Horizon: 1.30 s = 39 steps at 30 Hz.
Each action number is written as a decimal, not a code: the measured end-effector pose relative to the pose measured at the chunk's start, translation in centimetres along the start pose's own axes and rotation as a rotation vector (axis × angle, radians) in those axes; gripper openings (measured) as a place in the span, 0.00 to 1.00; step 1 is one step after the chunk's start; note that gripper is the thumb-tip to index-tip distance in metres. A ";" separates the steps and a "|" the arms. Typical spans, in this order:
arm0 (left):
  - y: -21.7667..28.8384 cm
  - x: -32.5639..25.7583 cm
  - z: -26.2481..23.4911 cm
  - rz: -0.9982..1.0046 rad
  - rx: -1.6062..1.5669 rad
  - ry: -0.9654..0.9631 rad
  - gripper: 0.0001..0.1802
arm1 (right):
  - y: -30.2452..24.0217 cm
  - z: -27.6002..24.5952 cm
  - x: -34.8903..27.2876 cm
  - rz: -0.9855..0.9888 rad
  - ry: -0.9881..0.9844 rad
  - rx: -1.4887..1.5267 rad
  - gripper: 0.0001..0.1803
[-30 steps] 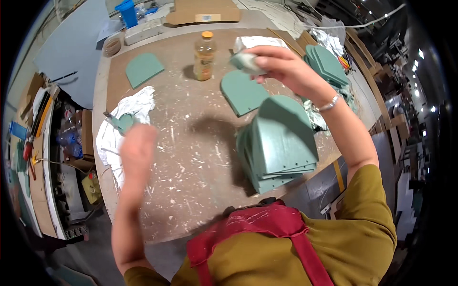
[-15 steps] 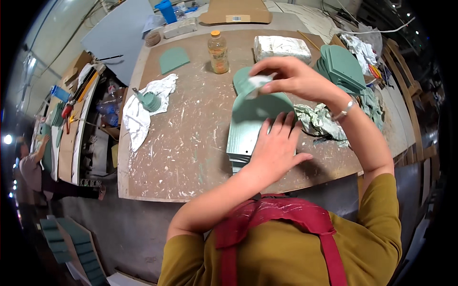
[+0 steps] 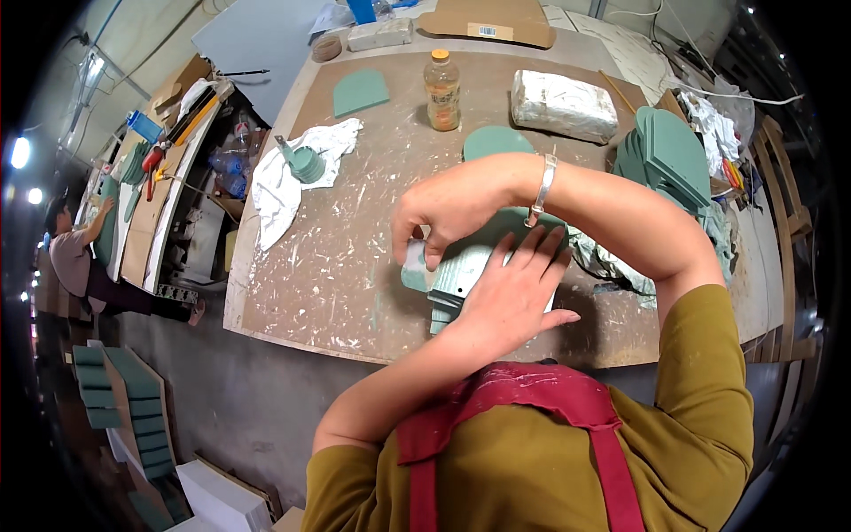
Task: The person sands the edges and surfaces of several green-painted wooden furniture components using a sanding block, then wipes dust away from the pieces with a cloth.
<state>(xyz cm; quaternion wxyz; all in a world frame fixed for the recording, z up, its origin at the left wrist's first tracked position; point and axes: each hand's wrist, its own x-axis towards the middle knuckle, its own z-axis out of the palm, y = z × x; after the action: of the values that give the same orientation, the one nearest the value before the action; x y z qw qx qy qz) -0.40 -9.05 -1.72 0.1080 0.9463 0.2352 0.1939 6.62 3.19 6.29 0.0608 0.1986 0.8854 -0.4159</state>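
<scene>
Left hand point(image 3: 510, 297) lies open, flat on my stack of green panels point(image 3: 461, 284) near the bench's point(image 3: 355, 222) front edge; right hand point(image 3: 448, 217) pinches a small pale block point(image 3: 415, 266) at the stack's left side.

We've got a mustard-olive short-sleeved tee on, with a dark red apron point(image 3: 523, 399) over it, straps running up over the shoulders and flecked with pale paint. Bare forearms, bare hands, and a thin silver bracelet point(image 3: 542, 188) round the right wrist.

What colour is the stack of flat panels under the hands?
Pale green flat panels, dusted whitish on top; clearest in the head view.
</scene>
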 end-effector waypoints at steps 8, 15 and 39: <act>0.1 0.2 -0.6 -0.018 -0.009 -0.035 0.41 | 0.1 -1.6 1.3 -0.044 -0.087 -0.025 0.21; 0.1 0.5 -1.1 -0.021 -0.014 -0.081 0.41 | 2.5 -3.6 1.3 -0.018 -0.171 -0.040 0.20; 0.5 0.9 -1.4 -0.041 0.017 -0.127 0.41 | 5.7 -4.3 -3.7 0.119 0.120 -0.044 0.21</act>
<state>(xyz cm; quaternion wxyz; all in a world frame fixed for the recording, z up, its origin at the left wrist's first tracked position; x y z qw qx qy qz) -0.04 -8.93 -0.02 0.1188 0.9526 0.2486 0.1292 12.56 8.64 6.02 0.0364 0.2740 0.8830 -0.3794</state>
